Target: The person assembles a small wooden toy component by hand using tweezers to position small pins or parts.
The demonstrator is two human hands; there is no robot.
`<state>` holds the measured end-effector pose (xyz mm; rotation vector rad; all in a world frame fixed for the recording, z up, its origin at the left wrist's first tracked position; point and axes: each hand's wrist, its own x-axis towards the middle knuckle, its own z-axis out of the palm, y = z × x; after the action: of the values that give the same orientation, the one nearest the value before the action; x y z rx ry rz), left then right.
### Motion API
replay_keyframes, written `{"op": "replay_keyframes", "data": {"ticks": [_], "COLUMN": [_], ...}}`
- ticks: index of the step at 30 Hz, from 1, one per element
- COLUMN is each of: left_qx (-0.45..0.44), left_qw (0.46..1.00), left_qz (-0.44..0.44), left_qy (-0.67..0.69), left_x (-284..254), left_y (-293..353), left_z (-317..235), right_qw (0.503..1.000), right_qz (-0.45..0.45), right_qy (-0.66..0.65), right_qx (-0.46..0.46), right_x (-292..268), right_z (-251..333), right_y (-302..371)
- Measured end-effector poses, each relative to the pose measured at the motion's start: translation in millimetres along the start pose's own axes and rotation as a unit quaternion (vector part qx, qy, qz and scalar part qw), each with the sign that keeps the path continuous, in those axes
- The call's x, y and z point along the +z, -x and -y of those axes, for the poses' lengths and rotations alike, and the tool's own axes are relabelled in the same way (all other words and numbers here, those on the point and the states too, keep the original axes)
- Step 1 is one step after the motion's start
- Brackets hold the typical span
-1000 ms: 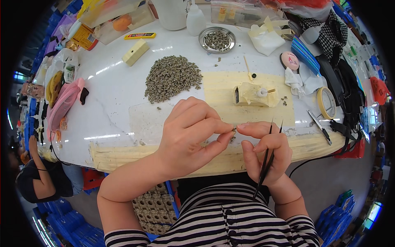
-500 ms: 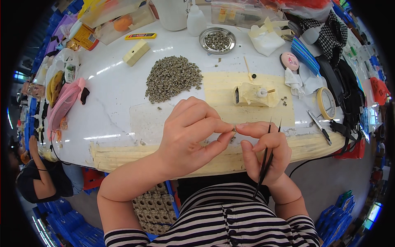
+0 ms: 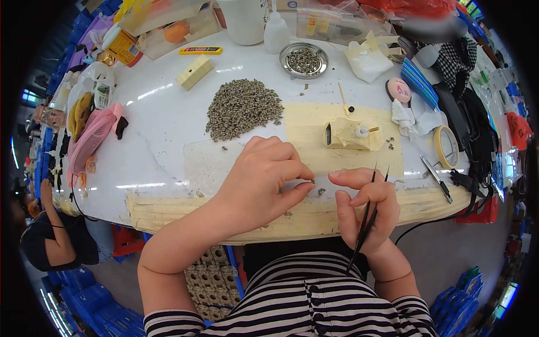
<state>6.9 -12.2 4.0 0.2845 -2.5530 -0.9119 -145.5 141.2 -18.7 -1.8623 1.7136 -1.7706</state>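
Over the near edge of the table, my left hand pinches a tiny metal part between thumb and forefinger; its exact shape is too small to make out. Just to its right, my right hand has black tweezers tucked in its fingers, points up, while its forefinger and thumb stay apart from the part. Another small metal piece lies on the table between the hands. Beyond my left hand is a heap of small metal parts. A tape-covered block with a white nozzle and a stick stands beyond my right hand.
A round steel dish of similar parts sits at the back, beside a white squeeze bottle. On the right are a tape roll and a utility knife. A cream block and pink mesh pouch lie left.
My right forefinger has come away from the small part, widening the gap between the hands. The part stays in my left fingertips. The whole view has shifted slightly.
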Motion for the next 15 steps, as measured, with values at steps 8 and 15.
{"op": "replay_keyframes", "data": {"ticks": [8, 15], "left_qx": [-0.028, -0.032], "left_qw": [0.985, 0.980], "left_qz": [-0.130, -0.120], "left_qy": [-0.112, -0.154], "left_x": [-17.5, -15.6], "left_y": [-12.3, -22.2], "left_z": [30.7, 48.6], "right_qw": [1.000, 1.000], "right_qz": [-0.013, -0.030], "right_qy": [-0.004, 0.009], "right_qx": [0.008, 0.000], "right_x": [1.8, 4.6], "right_z": [-1.4, -3.0], "right_y": [1.1, 1.7]}}
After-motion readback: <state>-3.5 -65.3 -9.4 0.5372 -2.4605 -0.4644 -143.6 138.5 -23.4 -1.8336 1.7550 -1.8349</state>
